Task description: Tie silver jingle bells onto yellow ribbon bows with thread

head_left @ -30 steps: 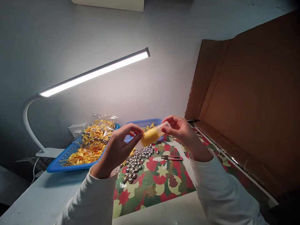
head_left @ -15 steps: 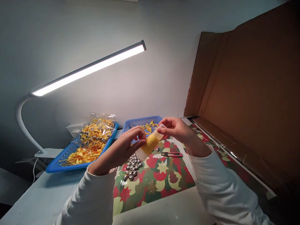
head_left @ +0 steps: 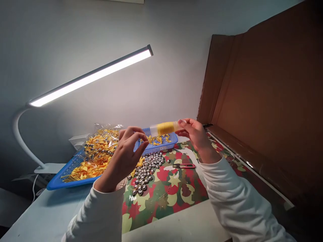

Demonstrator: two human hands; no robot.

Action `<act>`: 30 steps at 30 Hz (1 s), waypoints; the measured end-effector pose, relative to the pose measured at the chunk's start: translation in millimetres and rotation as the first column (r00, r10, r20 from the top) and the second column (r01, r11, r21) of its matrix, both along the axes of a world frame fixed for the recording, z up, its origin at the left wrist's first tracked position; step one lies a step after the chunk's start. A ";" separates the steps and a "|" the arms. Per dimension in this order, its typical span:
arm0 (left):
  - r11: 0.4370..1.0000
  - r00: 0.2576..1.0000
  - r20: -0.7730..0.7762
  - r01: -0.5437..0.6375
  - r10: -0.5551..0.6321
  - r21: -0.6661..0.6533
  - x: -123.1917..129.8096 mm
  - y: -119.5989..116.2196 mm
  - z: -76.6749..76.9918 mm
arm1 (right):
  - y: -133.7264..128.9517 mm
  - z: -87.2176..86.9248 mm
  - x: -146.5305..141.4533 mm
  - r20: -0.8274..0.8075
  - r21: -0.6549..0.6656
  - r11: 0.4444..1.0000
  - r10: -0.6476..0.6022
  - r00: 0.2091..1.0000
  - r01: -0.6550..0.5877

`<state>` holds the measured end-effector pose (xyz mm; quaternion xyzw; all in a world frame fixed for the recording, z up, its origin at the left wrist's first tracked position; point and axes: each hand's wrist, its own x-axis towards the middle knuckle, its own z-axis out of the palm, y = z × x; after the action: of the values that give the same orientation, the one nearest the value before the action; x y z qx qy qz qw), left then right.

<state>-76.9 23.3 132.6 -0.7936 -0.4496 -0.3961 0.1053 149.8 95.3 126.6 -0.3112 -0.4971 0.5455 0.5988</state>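
My right hand (head_left: 196,134) grips one pale end of a spool of yellow thread (head_left: 165,128), raised level above the small blue basket; the spool is slightly blurred. To its left, my left hand (head_left: 128,151) is closed, with thumb and index fingertips close together. Whatever may be between those fingertips is too fine to make out. Below the hands, a pile of silver bells (head_left: 143,173) lies on the patterned mat (head_left: 174,201). Small pink-handled thread snips (head_left: 185,166) rest on the mat right of the pile.
At left, a blue tray (head_left: 54,183) carries yellow ribbon pieces (head_left: 88,166) and a clear bag of more with bells. The small blue basket (head_left: 157,148) behind holds yellow pieces. A lit lamp (head_left: 92,77) spans the upper left. Cardboard (head_left: 264,87) stands at right.
My right hand has lifted the spool and tilted it towards level. My left hand has come off the spool and is now further left, apart from it.
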 end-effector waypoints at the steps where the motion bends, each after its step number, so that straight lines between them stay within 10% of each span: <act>1: 0.999 0.999 0.014 -0.029 0.029 0.013 -0.7 2.1 -1.5 | 2.0 -0.2 0.8 -0.043 -0.017 1.000 -0.016 0.999 0.015; 10: 0.975 0.934 0.302 -0.147 0.193 -0.169 -26.5 35.8 -17.1 | 14.5 -4.5 13.0 -0.128 -0.075 0.996 0.038 0.991 -0.048; 21: 0.968 0.845 0.474 -0.199 0.249 -0.153 -38.0 33.6 -12.2 | 32.0 -9.7 24.0 -0.040 -0.031 0.955 -0.297 0.954 0.296; 30: 0.957 0.812 0.505 -0.247 0.292 -0.155 -50.9 33.7 -11.9 | 44.3 -9.9 36.8 -0.413 -0.180 0.925 -0.380 0.828 0.335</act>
<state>-127.8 57.0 120.8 -0.5878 -0.5848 -0.5589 0.0018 186.6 139.5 116.7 -0.2967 -0.2536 0.5040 0.7705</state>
